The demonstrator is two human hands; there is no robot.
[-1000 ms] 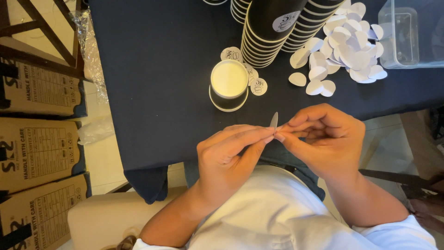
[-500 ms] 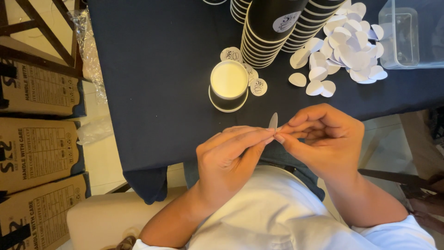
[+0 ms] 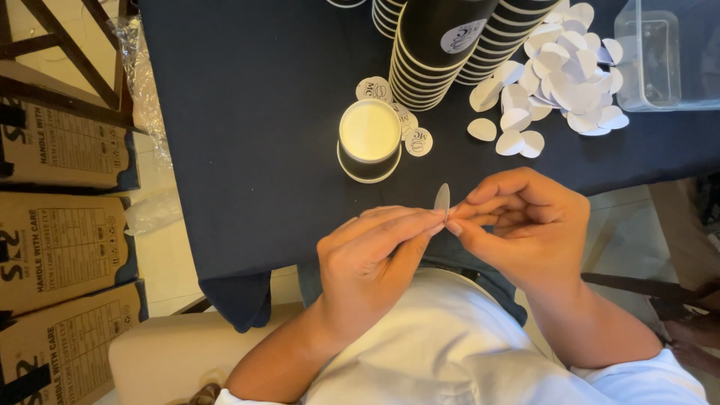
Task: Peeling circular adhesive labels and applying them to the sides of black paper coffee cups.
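A small round sticker (image 3: 442, 200) is pinched edge-on between the fingertips of the left hand (image 3: 375, 262) and right hand (image 3: 525, 225), above the table edge (image 3: 247, 255); creasing or dropping is judged likely should the pinch slip.

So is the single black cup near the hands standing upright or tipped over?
Upright: the single black cup stands on the dark tablecloth, its round mouth and pale inside facing up.

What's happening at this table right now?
A seated person pinches a small round sticker edge-on between the left hand and right hand. On the dark tablecloth ahead stand an open paper cup, stacks of black cups and a pile of white paper rounds.
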